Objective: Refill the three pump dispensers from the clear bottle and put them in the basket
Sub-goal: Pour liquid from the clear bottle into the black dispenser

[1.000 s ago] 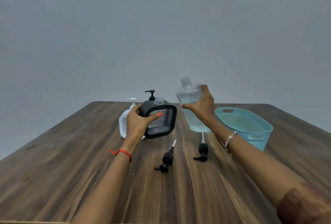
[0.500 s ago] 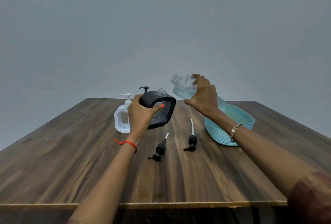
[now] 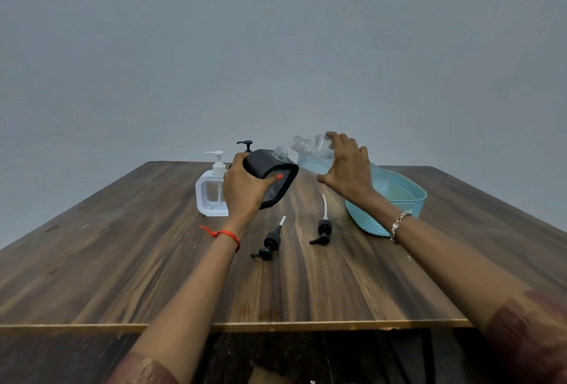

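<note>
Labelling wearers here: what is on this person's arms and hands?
Left hand: red thread at the wrist, orange-red thumbnail polish. Right hand: silvery beaded bracelet at the wrist. Both sleeves are reddish-brown and patterned; forearms bare.

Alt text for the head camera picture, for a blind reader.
The left hand holds an uncapped black square pump dispenser tilted toward a clear plastic bottle of blue liquid, tipped in the right hand. Two black pump heads lie on the wooden table; a white pump dispenser and teal basket stand beyond.
</note>
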A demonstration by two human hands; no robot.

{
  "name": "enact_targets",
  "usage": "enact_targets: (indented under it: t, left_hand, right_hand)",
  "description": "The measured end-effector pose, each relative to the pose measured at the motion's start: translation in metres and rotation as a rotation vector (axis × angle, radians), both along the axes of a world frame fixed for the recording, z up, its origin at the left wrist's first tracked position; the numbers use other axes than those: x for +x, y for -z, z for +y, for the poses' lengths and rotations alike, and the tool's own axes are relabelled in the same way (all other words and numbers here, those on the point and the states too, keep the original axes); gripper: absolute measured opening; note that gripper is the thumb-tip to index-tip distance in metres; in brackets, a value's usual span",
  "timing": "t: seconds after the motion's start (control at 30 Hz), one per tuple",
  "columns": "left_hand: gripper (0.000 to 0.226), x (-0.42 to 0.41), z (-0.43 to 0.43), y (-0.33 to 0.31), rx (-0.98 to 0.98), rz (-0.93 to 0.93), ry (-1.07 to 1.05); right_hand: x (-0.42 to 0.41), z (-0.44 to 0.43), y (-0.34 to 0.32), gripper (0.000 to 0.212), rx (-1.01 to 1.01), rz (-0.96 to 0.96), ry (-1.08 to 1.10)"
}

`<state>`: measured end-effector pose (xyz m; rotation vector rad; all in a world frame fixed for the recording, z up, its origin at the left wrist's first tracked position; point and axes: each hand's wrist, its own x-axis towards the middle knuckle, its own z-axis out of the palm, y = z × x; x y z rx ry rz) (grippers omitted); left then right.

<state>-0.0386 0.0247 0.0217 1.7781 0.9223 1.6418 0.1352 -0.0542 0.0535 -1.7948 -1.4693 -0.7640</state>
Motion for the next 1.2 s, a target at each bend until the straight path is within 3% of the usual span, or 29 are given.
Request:
enact_targets:
  t: [1.2]
  left_hand:
    - [0.056,0.029,0.002,0.004,0.032,-0.011,-0.006]
  right_hand:
    - [0.022,-0.001,-0.004,0.066,-0.110,-0.225,0.172]
